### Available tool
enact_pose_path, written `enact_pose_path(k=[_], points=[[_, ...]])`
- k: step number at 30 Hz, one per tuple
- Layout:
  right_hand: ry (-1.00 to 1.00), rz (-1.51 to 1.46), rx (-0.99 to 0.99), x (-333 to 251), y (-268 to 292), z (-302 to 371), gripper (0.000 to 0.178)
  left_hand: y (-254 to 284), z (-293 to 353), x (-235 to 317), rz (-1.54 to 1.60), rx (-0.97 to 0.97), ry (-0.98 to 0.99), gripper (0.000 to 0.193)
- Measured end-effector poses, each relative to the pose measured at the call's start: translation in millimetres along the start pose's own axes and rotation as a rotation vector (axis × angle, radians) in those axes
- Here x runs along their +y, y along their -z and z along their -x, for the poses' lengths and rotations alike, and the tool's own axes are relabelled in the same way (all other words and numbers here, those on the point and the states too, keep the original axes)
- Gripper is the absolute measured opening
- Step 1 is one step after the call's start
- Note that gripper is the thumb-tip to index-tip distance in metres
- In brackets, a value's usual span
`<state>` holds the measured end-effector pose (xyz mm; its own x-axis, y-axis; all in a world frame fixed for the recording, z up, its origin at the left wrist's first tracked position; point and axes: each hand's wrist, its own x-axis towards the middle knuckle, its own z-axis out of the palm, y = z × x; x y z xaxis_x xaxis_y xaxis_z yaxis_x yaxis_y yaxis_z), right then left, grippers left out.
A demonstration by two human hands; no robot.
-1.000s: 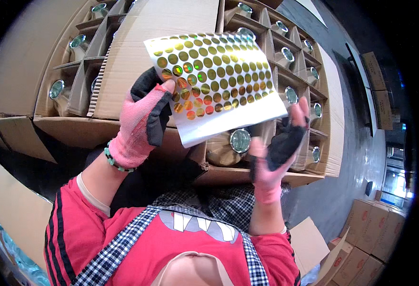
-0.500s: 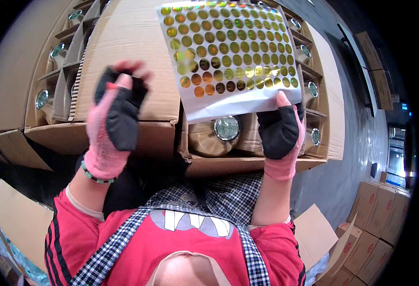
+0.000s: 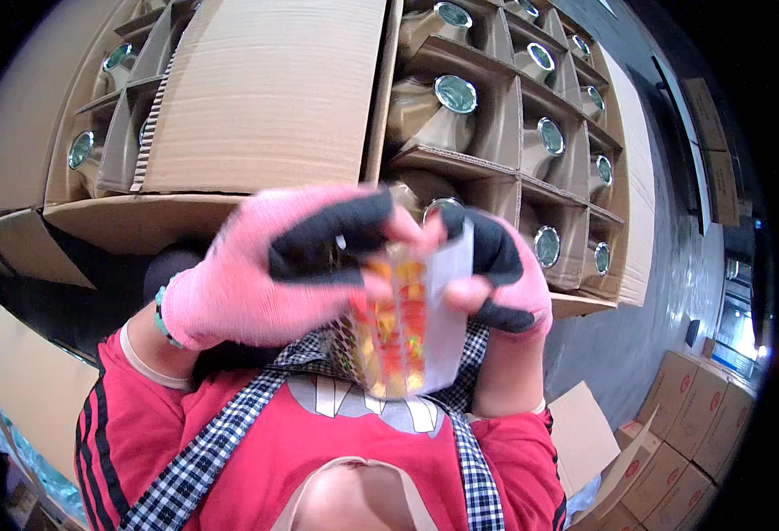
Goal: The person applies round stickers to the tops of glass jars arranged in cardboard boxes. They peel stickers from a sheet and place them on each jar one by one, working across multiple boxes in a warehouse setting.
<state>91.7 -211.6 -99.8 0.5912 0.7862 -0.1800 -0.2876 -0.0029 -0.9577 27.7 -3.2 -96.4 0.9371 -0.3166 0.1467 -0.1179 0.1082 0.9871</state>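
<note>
1. Standing over two open cardboard cartons [image 3: 266,97], we see the right one divided by cardboard partitions [image 3: 496,124] into cells, each holding a brown-wrapped item with a round silvery lid [image 3: 456,93]; the left carton is half covered by its flap, with a few more lids showing along its left side.

2. Our two gloved hands meet in front of the chest, below the cartons, and between them sits the sticker sheet [image 3: 407,327], a white backing printed with shiny gold and orange round labels.

3. We judge the step in hand to be picking a single label off the sheet. The next move, as we read it, calls for a fingertip catching one label's edge and lifting it clean without curling the backing (the motion blur hides which label is touched).

4. The sheet stands roughly upright, its long axis running top to bottom in the view, its lower end toward our chest and its upper end toward the cartons. It is bowed, printed face toward us and slightly left.

5. Our left hand [image 3: 274,265], in a pink and black glove, has its fingers bent across the sheet's face, bare tips pressing on the labels.

6. Our right hand [image 3: 496,274] pinches the sheet's right edge between thumb and fingers.
</note>
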Motion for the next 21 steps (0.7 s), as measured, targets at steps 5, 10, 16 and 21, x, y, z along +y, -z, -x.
enact_pose_path(k=[5, 10, 16, 21], points=[[0.448, -0.114, 0.46, -1, -7, -3, 0.098, 12, -9, 1, 0.321, 0.699, 0.004, 0.028], [0.557, 0.277, 0.43, -4, -2, 4, 0.096, 15, -8, -5, 0.308, 0.823, -0.157, 0.028], [0.471, 0.158, 0.527, 2, -8, 6, 0.057, 11, -4, -4, 0.361, 0.786, -0.204, 0.023], [0.602, 0.247, 0.733, -2, 0, 13, 0.029, 16, -1, -12, 0.177, 0.544, -0.338, 0.018]])
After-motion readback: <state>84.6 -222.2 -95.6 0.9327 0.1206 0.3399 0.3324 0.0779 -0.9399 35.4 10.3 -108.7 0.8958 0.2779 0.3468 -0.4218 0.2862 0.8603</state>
